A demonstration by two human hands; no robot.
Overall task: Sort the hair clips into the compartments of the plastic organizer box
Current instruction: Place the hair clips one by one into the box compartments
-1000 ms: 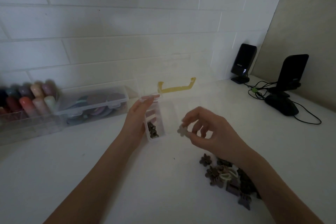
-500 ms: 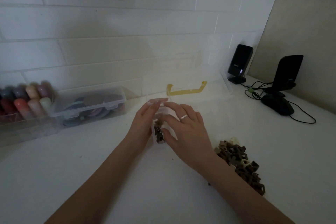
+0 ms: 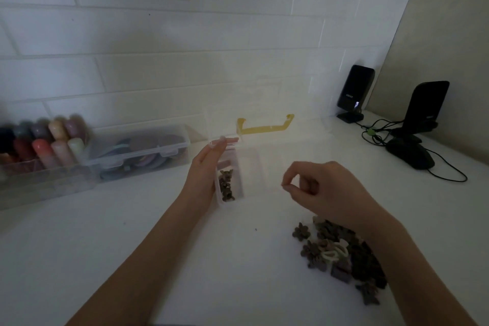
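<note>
Bare white tabletop point(image 3: 148, 241) fills the lower left and centre of the frame, open for passage. A pile of hair clips point(image 3: 341, 254) blocks the lower right. Two clear storage boxes point(image 3: 140, 153) line the left wall; black stands point(image 3: 423, 114) and cables point(image 3: 447, 169) crowd the upper right.

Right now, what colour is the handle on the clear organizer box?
Yellow. The handle shows plainly in the head view, at the box's far edge.

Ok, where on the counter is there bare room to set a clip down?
Bare counter lies between the left forearm and the pile of hair clips, in front of the organizer box. It is crowded at far left by the lidded storage box and at far right by the black cables.
</note>
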